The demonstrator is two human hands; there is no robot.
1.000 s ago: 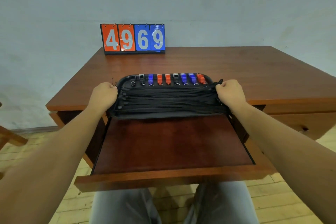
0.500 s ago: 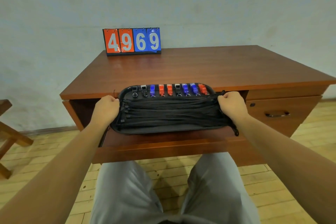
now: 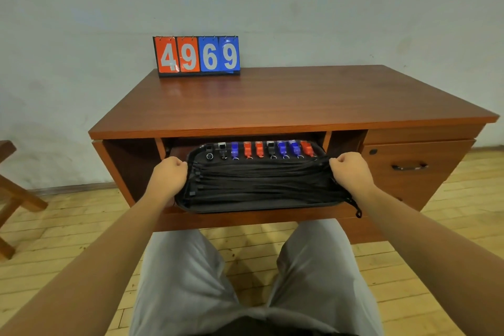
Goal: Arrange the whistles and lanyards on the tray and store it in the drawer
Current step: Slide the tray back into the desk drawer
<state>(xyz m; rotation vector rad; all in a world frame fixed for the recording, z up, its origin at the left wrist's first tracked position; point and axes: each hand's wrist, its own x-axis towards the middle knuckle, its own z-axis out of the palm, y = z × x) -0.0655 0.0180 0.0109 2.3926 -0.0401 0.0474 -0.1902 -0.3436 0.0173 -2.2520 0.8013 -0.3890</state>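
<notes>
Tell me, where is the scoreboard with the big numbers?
The scoreboard stands at the back left of the desk top, against the wall, above and behind the tray.

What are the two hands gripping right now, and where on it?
The black tray: left hand closed on its left end, right hand on its right end.

Your fingertips are curled out of sight where your left hand and right hand close on the ends of the tray, so you cannot tell what they press against. The tabletop overhang shadows the back of the drawer and the tops of the whistles. The lanyards blur into one black mass, and the wooden stool is cut off at the left edge.
</notes>
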